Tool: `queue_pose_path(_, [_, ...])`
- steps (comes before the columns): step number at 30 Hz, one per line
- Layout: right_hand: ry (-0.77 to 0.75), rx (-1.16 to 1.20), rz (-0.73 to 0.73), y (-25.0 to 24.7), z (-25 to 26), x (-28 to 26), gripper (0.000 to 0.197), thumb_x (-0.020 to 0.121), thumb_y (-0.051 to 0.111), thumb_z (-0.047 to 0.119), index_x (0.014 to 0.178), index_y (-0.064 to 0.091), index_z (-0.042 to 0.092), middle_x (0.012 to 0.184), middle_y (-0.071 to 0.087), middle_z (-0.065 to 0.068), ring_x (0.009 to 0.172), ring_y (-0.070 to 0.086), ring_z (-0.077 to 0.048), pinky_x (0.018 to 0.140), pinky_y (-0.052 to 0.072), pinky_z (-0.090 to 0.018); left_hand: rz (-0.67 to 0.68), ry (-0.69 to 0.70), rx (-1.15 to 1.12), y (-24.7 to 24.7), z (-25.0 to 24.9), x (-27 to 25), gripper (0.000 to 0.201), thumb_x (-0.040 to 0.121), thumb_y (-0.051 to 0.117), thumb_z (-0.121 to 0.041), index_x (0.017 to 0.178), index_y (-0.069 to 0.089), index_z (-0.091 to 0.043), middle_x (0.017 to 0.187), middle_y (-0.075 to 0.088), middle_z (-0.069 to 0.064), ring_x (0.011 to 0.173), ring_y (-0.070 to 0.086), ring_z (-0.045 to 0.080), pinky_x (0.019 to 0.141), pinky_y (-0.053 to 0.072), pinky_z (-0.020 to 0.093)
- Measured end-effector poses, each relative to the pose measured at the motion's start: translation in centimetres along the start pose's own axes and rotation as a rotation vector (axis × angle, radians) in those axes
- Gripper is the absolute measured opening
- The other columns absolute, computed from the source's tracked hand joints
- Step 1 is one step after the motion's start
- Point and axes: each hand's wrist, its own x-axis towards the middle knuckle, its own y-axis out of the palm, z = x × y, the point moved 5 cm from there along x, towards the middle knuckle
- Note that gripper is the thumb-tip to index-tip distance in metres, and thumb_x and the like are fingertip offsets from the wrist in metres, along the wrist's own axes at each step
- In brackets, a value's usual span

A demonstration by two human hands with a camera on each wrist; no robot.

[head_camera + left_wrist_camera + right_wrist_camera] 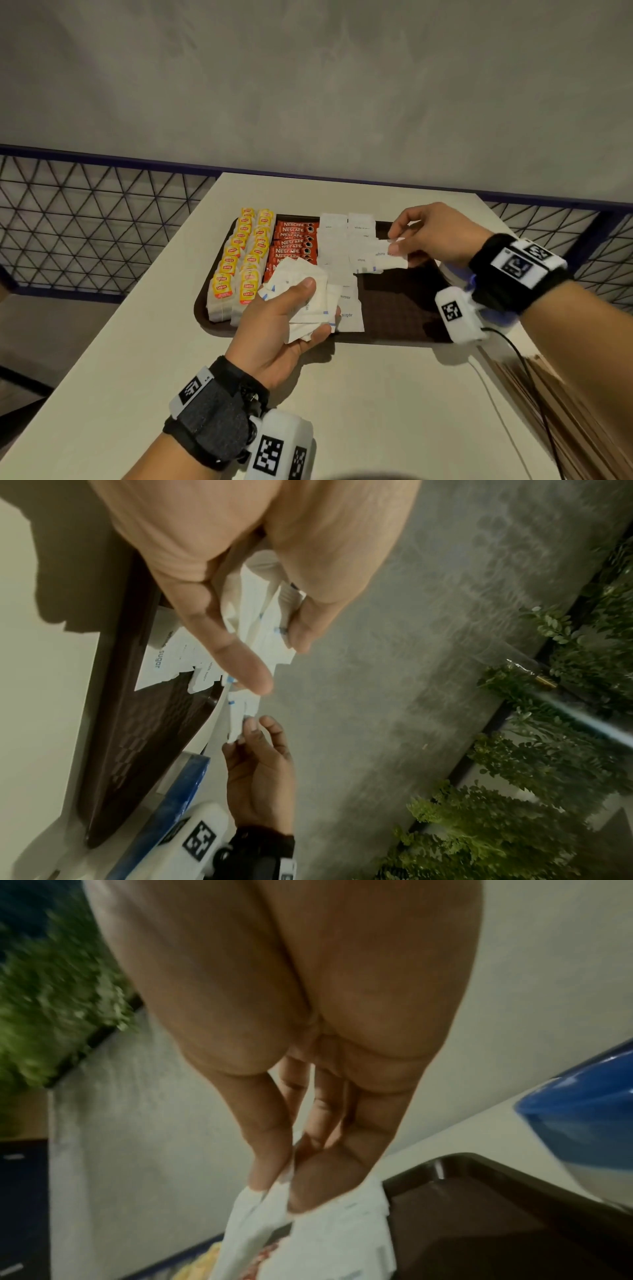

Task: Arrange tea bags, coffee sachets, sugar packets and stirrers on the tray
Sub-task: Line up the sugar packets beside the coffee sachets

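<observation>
Tray (404, 308) sits across the far half of a pale table (376, 411), dark brown w/ a low rim, its left side packed. From the left edge: two columns of yellow tea bags (239, 260), then a stack of red coffee sachets (294, 243), then two columns of white sugar packets (346, 246) running front to back. Right third of the tray floor is bare — the only open room on it.

Left hand (291, 325) hovers over the near-left part of the tray, thumb on top and fingers curled under, gripping a loose bunch of sugar packets (301, 301). Right hand (431, 233) is over the far-right part, thumb and fingertips pinching a single packet (387, 257) by its right end; the packet's left end hangs just above the right sugar column, touching or not I can't tell.

Off the tray's right rim, a blue-and-white bowl (459, 274) mostly hidden behind the right wrist. Near-right table corner holds a spread of thin wooden stirrers (548, 411) reaching the table edge. Behind the table — a wire mesh fence (85, 219) and grey wall.
</observation>
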Motion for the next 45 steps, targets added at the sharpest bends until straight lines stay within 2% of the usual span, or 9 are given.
queue_pose_path(4, [0.044,-0.124,0.149,1.5,-1.2,3.0,0.015,0.081,0.085,-0.001,0.091,0.076,0.006,0.084,0.073,-0.013,0.069,0.070,-0.024,0.072,0.064,-0.037,0.013,0.002,0.010,0.0,0.1,0.1,0.038,0.094,0.070,-0.014,0.131,0.065,-0.018,0.106,0.080,0.008,0.079,0.079,0.026,0.055,0.059,0.031])
queue_pose_path(9, [0.052,-0.239,0.171,3.2,-2.2,5.1,0.018,0.081,0.085,-0.001,0.097,0.076,0.002,0.086,0.072,-0.020,0.064,0.069,-0.020,0.061,0.063,-0.028,0.027,-0.009,0.018,-0.2,0.2,0.3,0.040,0.094,0.070,-0.017,0.134,0.064,-0.019,0.110,0.079,0.008,0.082,0.079,0.026,0.054,0.058,0.030])
queue_pose_path(15, [0.065,-0.448,0.178,3.9,-3.1,6.6,0.016,0.082,0.086,0.009,0.095,0.076,0.008,0.091,0.080,-0.011,0.081,0.079,-0.030,0.083,0.065,-0.039,0.041,-0.008,0.013,-0.3,0.2,0.4,0.040,0.093,0.071,-0.016,0.132,0.065,-0.022,0.113,0.078,0.009,0.090,0.078,0.030,0.055,0.059,0.031])
queue_pose_path(20, [-0.004,-0.495,0.132,3.1,-2.0,6.6,0.010,0.083,0.084,0.012,0.092,0.079,0.011,0.086,0.076,-0.002,0.074,0.070,-0.018,0.066,0.063,-0.027,0.073,0.003,0.003,-0.2,0.1,0.4,0.041,0.091,0.070,-0.017,0.131,0.065,-0.021,0.112,0.078,0.010,0.088,0.079,0.029,0.054,0.059,0.030])
queue_pose_path(24, [-0.023,-0.533,0.258,4.6,-2.2,5.8,0.010,0.080,0.088,0.015,0.086,0.081,0.016,0.083,0.078,-0.002,0.073,0.072,-0.015,0.067,0.064,-0.027,0.072,0.006,0.010,-0.2,0.1,0.4,0.044,0.089,0.071,-0.018,0.132,0.065,-0.021,0.114,0.078,0.010,0.091,0.078,0.030,0.055,0.059,0.031])
queue_pose_path(28, [-0.016,-0.626,0.364,6.3,-2.6,6.0,0.020,0.083,0.087,0.017,0.097,0.075,0.010,0.096,0.078,-0.015,0.072,0.071,-0.018,0.065,0.064,-0.027,0.060,-0.002,0.001,-0.3,0.1,0.4,0.041,0.091,0.071,-0.017,0.131,0.064,-0.024,0.115,0.078,0.010,0.092,0.078,0.031,0.055,0.060,0.032])
queue_pose_path(35, [0.007,-0.609,0.367,6.4,-2.2,6.5,0.022,0.084,0.086,0.014,0.101,0.075,0.007,0.084,0.074,-0.008,0.065,0.067,-0.013,0.059,0.061,-0.023,0.025,-0.005,-0.006,-0.3,0.0,0.4,0.042,0.090,0.072,-0.019,0.131,0.065,-0.022,0.113,0.078,0.009,0.091,0.078,0.028,0.055,0.060,0.032])
queue_pose_path(39, [-0.044,-0.534,0.232,5.1,-0.1,4.9,0.010,0.086,0.082,0.021,0.094,0.078,0.016,0.082,0.074,0.002,0.068,0.068,-0.012,0.063,0.060,-0.024,0.046,-0.014,-0.038,0.2,-0.1,0.2,0.047,0.086,0.073,-0.020,0.132,0.065,-0.017,0.105,0.080,0.009,0.085,0.079,0.028,0.055,0.061,0.034])
queue_pose_path(45, [-0.199,-0.170,0.224,5.7,4.6,-2.6,0.011,0.090,0.078,0.035,0.096,0.076,0.026,0.090,0.076,0.003,0.070,0.069,-0.006,0.068,0.059,-0.020,0.109,-0.061,-0.189,0.4,-0.5,-0.2,0.038,0.096,0.045,-0.002,0.126,0.064,-0.015,0.113,0.077,0.017,0.089,0.077,0.040,0.058,0.064,0.041])
